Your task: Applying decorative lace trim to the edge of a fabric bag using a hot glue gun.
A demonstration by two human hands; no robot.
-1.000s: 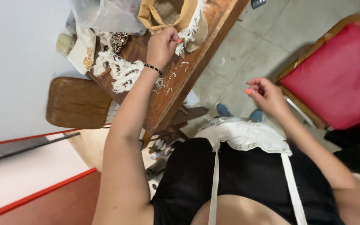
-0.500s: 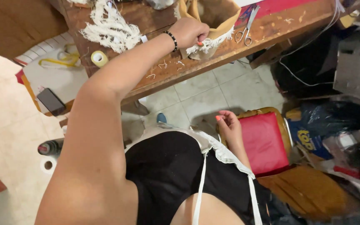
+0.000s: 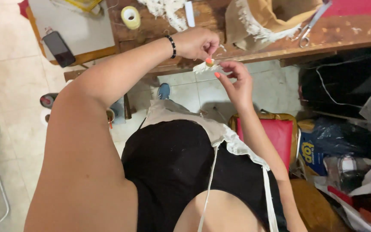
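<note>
My left hand [image 3: 196, 43] and right hand [image 3: 236, 81], fingers pinched shut, share a small white frayed lace scrap [image 3: 205, 67] at the worn wooden table's [image 3: 254, 45] 6 o'clock edge; a loosened pinch could drop it.

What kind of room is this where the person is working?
Probably a home craft or sewing workshop. A worn wooden worktable holds scissors, a roll of tape and fringed cream trim, and both hands pinch a small cream scrap.
</note>
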